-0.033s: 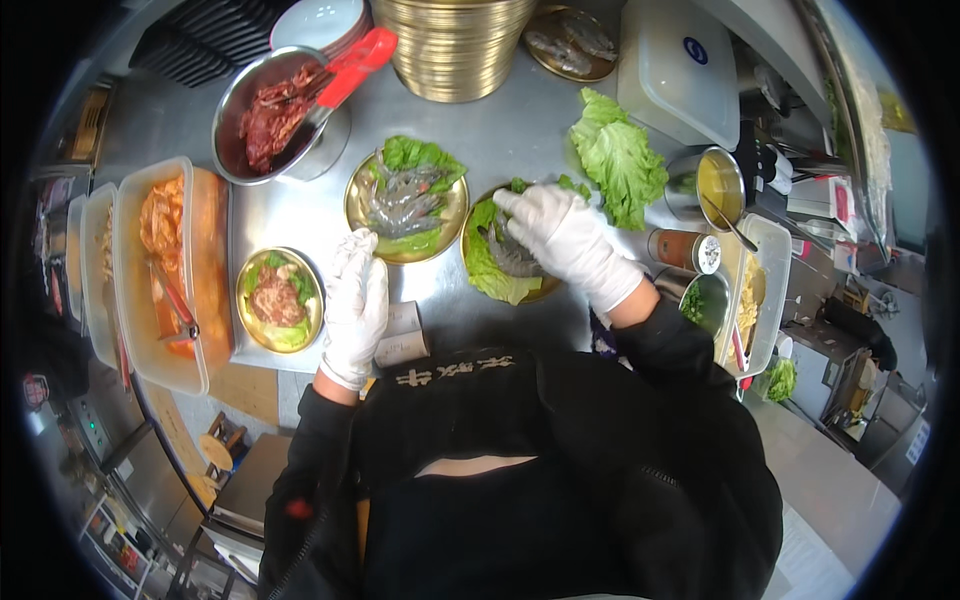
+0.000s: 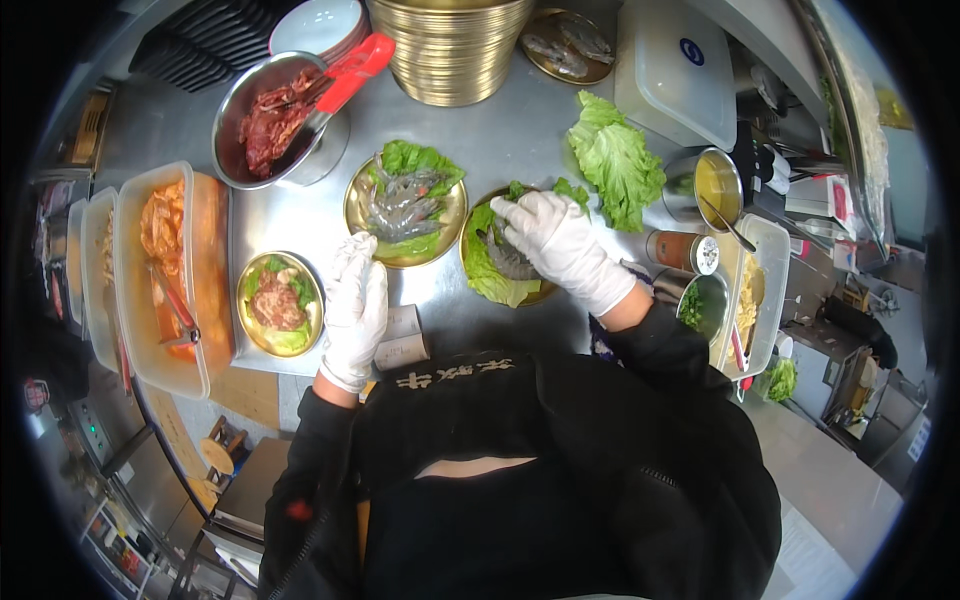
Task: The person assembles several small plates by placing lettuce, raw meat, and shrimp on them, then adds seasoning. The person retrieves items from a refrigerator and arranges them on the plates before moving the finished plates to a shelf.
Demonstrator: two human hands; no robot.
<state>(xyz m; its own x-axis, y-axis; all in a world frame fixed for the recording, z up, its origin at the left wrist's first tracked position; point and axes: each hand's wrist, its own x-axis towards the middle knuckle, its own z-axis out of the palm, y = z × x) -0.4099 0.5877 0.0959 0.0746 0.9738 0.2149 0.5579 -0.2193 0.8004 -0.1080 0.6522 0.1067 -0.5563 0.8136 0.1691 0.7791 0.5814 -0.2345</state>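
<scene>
My right hand, in a white glove, reaches over a gold plate on the right. Its bent fingers rest on grey raw shrimp lying on lettuce; the fingertips partly cover them. My left hand, also gloved, hovers at the lower left of a second gold plate. Its fingers are pressed together, and what they may hold is hidden. Several raw shrimp lie on green lettuce in that second plate. Left of my left hand, a smaller gold dish carries minced-looking meat on greens.
A steel pot with red meat and red-handled tongs stands far left. Nearby are orange-filled tubs, stacked gold plates, loose lettuce, a shrimp plate, a lidded container, a sauce pot and a shaker.
My right hand has shifted very slightly over the shrimp plate. The view has tilted a little, so things sit slightly lower. My left hand is almost still.
</scene>
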